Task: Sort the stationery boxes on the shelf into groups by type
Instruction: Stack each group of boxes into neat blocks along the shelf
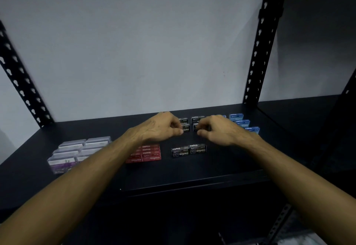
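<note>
Black shelf (221,165): bare front edge, both hands among rear black staple boxes (189,124).

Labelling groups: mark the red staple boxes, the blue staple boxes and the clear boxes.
red staple boxes (151,153), head view, front box's top face
blue staple boxes (236,116), head view, rear box's top
clear boxes (72,149), head view, a middle lid

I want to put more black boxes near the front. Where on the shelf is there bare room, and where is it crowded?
Bare shelf runs along the front edge, before the red boxes and the two front black boxes. More lies right of that pair, under the right hand, and left-back behind the clear boxes. Crowded: the back, where both hands, left hand included, meet the rear black boxes beside the blue boxes.
</note>
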`<action>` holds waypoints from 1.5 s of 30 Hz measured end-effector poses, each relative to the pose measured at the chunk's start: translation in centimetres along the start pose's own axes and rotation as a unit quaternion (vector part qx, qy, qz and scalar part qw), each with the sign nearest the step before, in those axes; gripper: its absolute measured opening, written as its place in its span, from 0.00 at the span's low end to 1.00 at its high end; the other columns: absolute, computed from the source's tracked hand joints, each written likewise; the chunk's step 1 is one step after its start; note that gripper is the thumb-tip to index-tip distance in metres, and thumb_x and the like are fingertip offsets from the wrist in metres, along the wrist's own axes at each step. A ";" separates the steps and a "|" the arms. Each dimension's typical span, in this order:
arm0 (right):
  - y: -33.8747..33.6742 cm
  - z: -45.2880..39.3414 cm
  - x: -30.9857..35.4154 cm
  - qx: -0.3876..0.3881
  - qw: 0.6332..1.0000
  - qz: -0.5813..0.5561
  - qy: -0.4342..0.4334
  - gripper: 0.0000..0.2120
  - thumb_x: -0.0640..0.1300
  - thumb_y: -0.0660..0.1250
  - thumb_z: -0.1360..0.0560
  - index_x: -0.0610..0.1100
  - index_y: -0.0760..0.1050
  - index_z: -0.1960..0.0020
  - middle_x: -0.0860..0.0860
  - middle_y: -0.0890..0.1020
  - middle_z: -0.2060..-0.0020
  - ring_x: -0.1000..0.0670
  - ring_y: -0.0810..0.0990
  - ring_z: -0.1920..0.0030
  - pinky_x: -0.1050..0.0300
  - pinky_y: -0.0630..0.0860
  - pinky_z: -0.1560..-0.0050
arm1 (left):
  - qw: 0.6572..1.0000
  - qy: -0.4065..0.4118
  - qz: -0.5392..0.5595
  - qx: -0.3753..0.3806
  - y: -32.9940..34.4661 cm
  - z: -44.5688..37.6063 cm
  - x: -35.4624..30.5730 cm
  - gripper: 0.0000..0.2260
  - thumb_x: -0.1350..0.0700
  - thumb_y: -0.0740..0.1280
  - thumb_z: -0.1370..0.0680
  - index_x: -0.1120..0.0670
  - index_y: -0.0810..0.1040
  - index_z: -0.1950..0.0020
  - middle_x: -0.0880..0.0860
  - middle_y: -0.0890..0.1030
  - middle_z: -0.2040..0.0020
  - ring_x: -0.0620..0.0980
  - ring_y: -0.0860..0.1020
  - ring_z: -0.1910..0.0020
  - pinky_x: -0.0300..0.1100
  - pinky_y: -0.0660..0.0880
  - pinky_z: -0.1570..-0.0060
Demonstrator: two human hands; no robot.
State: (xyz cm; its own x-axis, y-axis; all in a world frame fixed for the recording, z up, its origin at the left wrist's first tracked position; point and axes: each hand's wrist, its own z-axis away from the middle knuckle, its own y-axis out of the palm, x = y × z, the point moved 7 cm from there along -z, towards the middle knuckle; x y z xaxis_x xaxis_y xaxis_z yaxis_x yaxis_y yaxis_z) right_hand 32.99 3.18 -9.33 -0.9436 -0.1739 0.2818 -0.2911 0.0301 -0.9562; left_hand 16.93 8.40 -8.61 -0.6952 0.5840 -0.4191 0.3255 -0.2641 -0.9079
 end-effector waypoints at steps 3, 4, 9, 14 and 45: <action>-0.8 -1.0 -1.1 -0.024 0.999 0.029 0.019 0.12 0.49 0.65 0.22 0.52 0.78 0.39 0.53 0.82 0.46 0.50 0.79 0.48 0.49 0.77 0.44 | 1.000 -0.012 -0.013 -0.026 -0.7 -1.1 0.3 0.07 0.48 0.69 0.22 0.48 0.83 0.48 0.46 0.83 0.50 0.44 0.80 0.50 0.45 0.78 0.46; -0.8 -1.3 -1.4 -0.024 0.999 0.036 0.024 0.13 0.48 0.65 0.22 0.51 0.78 0.38 0.53 0.81 0.45 0.49 0.79 0.46 0.47 0.77 0.43 | 0.999 -0.015 -0.019 -0.030 -0.8 -1.5 0.4 0.08 0.48 0.68 0.22 0.49 0.83 0.46 0.47 0.83 0.49 0.45 0.80 0.50 0.45 0.78 0.45; -0.2 -2.6 -2.5 -0.018 0.997 0.070 0.038 0.15 0.47 0.65 0.23 0.52 0.76 0.37 0.51 0.77 0.44 0.47 0.78 0.44 0.44 0.77 0.44 | 0.998 -0.016 -0.036 -0.053 0.1 -3.2 0.4 0.14 0.48 0.68 0.21 0.51 0.79 0.38 0.49 0.80 0.50 0.47 0.78 0.52 0.40 0.73 0.51; 0.6 -3.8 -3.1 -0.023 0.996 0.089 0.024 0.16 0.46 0.64 0.22 0.52 0.75 0.35 0.51 0.75 0.45 0.47 0.78 0.45 0.50 0.75 0.48 | 0.996 -0.013 -0.064 -0.057 0.9 -4.4 0.6 0.15 0.49 0.68 0.22 0.51 0.78 0.37 0.51 0.80 0.43 0.49 0.77 0.47 0.45 0.75 0.45; 2.7 -5.7 -1.9 0.027 0.999 -0.017 -0.010 0.10 0.42 0.60 0.19 0.48 0.81 0.46 0.55 0.78 0.56 0.53 0.77 0.54 0.57 0.69 0.55 | 1.000 -0.005 -0.004 0.012 2.6 -5.2 1.9 0.09 0.53 0.63 0.18 0.54 0.82 0.50 0.51 0.83 0.57 0.50 0.81 0.58 0.45 0.78 0.55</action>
State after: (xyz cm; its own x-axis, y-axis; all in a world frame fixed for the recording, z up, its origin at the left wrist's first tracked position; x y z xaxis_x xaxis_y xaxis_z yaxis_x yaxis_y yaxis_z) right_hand 33.15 9.18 -11.97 -0.9295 -0.1940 0.3137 -0.3139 -0.0302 -0.9490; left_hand 19.84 12.80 -11.75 -0.7037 0.5787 -0.4123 0.3054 -0.2776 -0.9109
